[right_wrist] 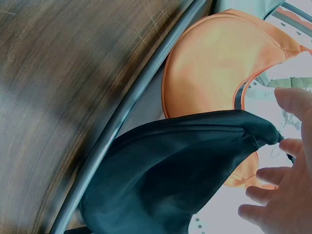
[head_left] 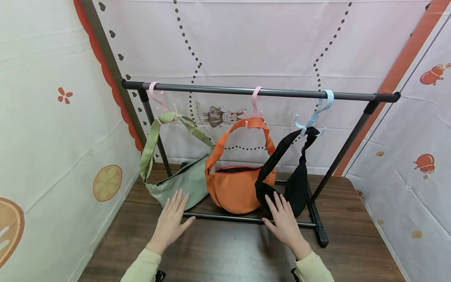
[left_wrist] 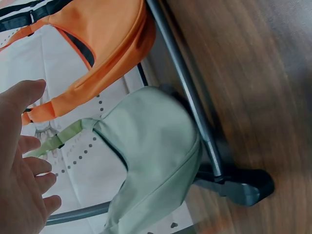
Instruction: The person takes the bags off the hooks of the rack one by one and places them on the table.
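Three shoulder bags hang from a black rail (head_left: 211, 89). On the left, a pale green bag (head_left: 192, 184) hangs by its strap from a pink hook (head_left: 157, 96). An orange bag (head_left: 234, 192) is in the middle on another pink hook (head_left: 256, 102), and a black bag (head_left: 297, 188) hangs at the right from a light blue hook (head_left: 313, 115). My left hand (head_left: 170, 221), fingers straight, is in front of the green bag and overlaps its lower edge in the head view. My right hand (head_left: 284, 223) is spread before the black bag. Neither hand holds anything.
The rack's lower bar (head_left: 225, 217) runs in front of the bags, just above the wooden table (head_left: 225, 250). A black foot (head_left: 321, 235) supports its right side. Printed white cloth (head_left: 253, 39) hangs behind, with more cloth on both sides.
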`<state>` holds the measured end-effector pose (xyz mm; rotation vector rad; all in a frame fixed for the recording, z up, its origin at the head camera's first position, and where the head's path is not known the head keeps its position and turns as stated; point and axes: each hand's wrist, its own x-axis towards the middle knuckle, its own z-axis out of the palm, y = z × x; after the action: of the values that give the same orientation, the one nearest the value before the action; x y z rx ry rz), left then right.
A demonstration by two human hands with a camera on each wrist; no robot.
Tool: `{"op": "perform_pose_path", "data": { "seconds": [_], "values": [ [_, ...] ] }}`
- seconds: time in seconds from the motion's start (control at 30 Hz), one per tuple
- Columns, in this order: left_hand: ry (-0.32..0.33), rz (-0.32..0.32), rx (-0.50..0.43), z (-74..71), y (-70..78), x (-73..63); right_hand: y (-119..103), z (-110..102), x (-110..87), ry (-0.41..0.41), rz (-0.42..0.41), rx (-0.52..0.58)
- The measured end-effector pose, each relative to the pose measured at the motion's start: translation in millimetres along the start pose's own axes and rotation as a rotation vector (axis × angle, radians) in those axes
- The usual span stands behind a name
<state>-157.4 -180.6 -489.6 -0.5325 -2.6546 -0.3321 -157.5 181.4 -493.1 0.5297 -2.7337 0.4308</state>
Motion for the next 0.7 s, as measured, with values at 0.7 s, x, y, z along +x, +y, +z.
{"op": "perform_pose_path", "data": {
  "seconds": [0.7],
  "values": [
    [0.194, 0.161, 0.003, -53.0, -16.7, 50.8, -16, -7, 13.0, 0.024, -0.072, -0.010]
  ]
}}
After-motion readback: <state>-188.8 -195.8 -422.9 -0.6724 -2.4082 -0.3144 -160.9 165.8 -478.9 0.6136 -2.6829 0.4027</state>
